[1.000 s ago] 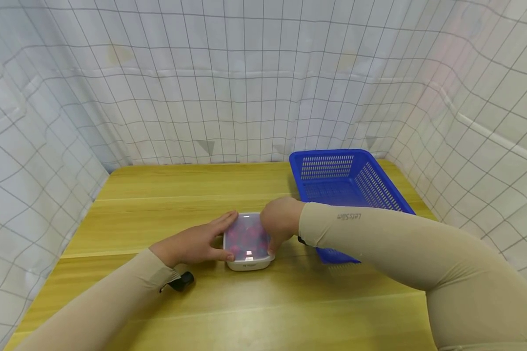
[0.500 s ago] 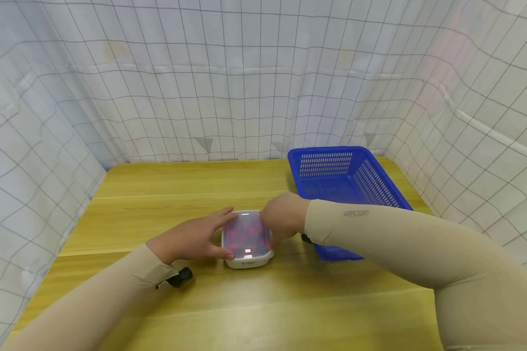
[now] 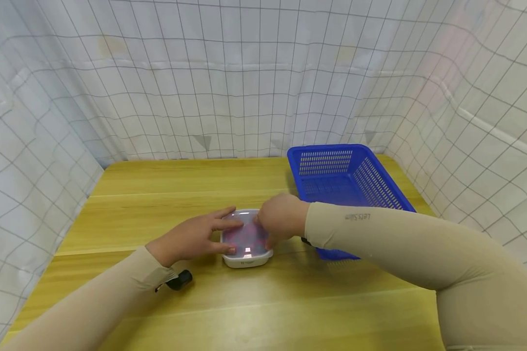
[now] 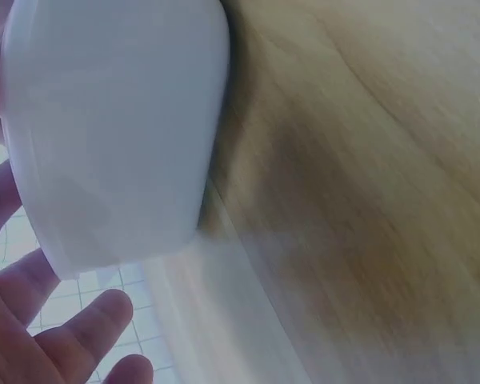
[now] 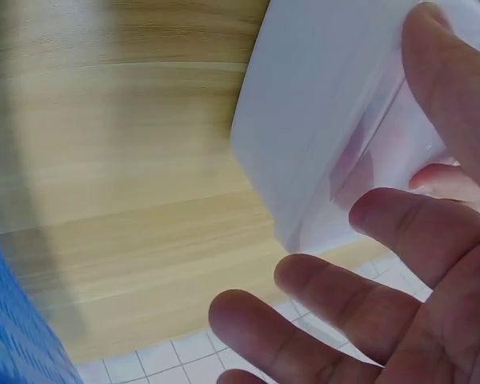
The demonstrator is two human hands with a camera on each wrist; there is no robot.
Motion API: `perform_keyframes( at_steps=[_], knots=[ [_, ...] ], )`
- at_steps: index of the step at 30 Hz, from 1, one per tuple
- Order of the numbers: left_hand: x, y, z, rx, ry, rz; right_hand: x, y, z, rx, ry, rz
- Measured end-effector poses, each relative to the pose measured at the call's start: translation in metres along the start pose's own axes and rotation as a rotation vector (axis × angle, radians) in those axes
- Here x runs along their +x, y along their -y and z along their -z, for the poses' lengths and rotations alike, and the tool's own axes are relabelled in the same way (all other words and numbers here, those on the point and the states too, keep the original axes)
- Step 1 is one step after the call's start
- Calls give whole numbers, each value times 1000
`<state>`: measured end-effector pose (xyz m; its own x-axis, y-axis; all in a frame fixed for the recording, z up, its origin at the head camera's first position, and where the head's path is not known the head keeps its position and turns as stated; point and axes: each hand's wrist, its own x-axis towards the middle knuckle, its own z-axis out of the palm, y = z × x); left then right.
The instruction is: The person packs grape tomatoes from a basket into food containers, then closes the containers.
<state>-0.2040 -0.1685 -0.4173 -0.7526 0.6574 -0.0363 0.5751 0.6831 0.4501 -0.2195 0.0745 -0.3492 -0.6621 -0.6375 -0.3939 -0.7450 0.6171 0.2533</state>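
A white food container [image 3: 246,263] with a translucent lid [image 3: 248,241] sits on the wooden table. Pink and red shapes show blurred through the lid. My left hand [image 3: 186,240] lies at its left side with extended fingers, the thumb and one finger reaching over the lid. In the left wrist view, the container's plain side wall [image 4: 120,136] stands beside spread fingers. Over the right edge is my right hand [image 3: 283,217], thumb and a finger touching the lid. Its other fingers [image 5: 328,300] stretch loosely past the container's corner in the right wrist view.
A blue plastic basket [image 3: 329,187] stands on the table to the right, partly behind my right forearm. The wooden tabletop [image 3: 246,312] extends in front of the container. White grid-patterned curtains [image 3: 246,87] enclose the back and both sides.
The left hand's finger has moved rightward, farther over the lid. My right hand stays at the right edge with a small shift. The container stays in nearly the same place.
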Motion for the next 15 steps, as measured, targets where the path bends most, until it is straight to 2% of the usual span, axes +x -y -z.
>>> perform_keyframes(
  at_steps=[5, 10, 15],
  knots=[
    [0, -1, -1, 31, 15, -6, 2, 2, -1, -20, 20, 11],
    [0, -3, -1, 52, 40, 18, 3, 3, -1, -16, 43, 17],
    [0, -3, 1, 43, 37, 30, 4, 3, 0, -5, 65, 7]
  ],
)
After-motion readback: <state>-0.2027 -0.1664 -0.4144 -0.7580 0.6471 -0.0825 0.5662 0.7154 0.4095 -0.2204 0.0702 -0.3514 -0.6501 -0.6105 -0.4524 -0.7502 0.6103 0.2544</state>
